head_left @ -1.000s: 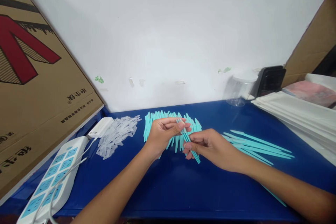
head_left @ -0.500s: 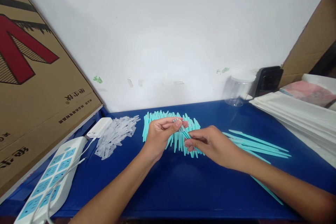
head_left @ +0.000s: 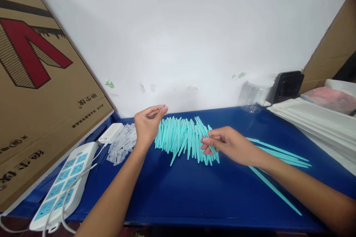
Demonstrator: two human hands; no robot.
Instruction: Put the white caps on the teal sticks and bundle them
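My right hand (head_left: pixel 226 144) pinches a few slim turquoise eyebrow razors (head_left: pixel 200 124), tilted over the right end of a spread pile. That pile of turquoise eyebrow razors (head_left: pixel 178 137) lies across the middle of the table. My left hand (head_left: pixel 147 124) is raised at the pile's left end, thumb and fingertips pressed together. A small whitish piece, perhaps a clear cap, shows at its fingertips. Below and left of that hand lies a heap of translucent plastic caps (head_left: pixel 124 144), partly hidden by it. More turquoise eyebrow razors (head_left: pixel 283 153) lie loose beyond my right wrist.
A white power strip (head_left: pixel 65 185) with cables and a white adapter (head_left: pixel 111 132) occupy the left side. A cardboard box (head_left: pixel 55 92) leans there. At the back right stand a clear jar (head_left: pixel 257 94) and a black holder (head_left: pixel 287 86). White sheets (head_left: pixel 311 126) edge the blue table (head_left: pixel 178 196).
My hands were together at the tips of the razors and are now apart. The left moved left and up; the right shifted slightly right, keeping its razors. The view has also shifted slightly.
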